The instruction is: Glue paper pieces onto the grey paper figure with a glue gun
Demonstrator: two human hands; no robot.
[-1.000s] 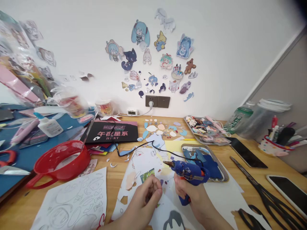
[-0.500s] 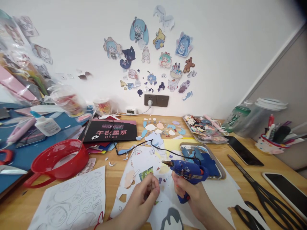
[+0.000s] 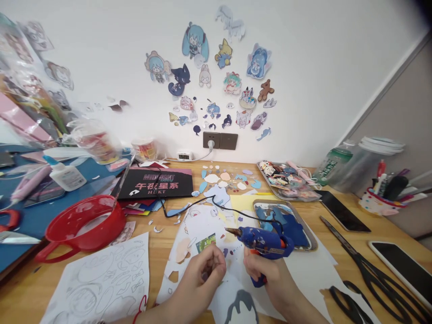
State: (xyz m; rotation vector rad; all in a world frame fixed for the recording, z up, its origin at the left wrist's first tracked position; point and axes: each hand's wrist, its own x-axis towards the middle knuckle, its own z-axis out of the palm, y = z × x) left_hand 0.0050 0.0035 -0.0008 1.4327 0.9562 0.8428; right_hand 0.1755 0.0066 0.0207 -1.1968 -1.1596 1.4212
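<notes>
In the head view, my right hand [image 3: 270,272] is wrapped round the handle of a blue glue gun [image 3: 261,239]. Its brown metal nozzle points left, above the white papers and paper scraps. My left hand [image 3: 202,276] is curled closed to the left of the gun, thumb against the fingers. Anything in that grip is hidden from me. Just beyond these fingers lies a small green printed card [image 3: 205,243]. A grey and white paper cutout [image 3: 241,308] rests on the paper below, between my wrists. From the gun, a black cord [image 3: 236,211] runs back across the table.
To the left stand a red bowl [image 3: 84,222] and a sheet of pencil drawings [image 3: 101,281]. At right are a paint-stained tray [image 3: 312,243], large black scissors [image 3: 367,265], two phones and a pen cup [image 3: 381,202]. Cut paper pieces [image 3: 222,176] lie near the wall.
The glue gun's nozzle has shifted slightly left and down toward my left hand. My left hand stays closed in nearly the same place.
</notes>
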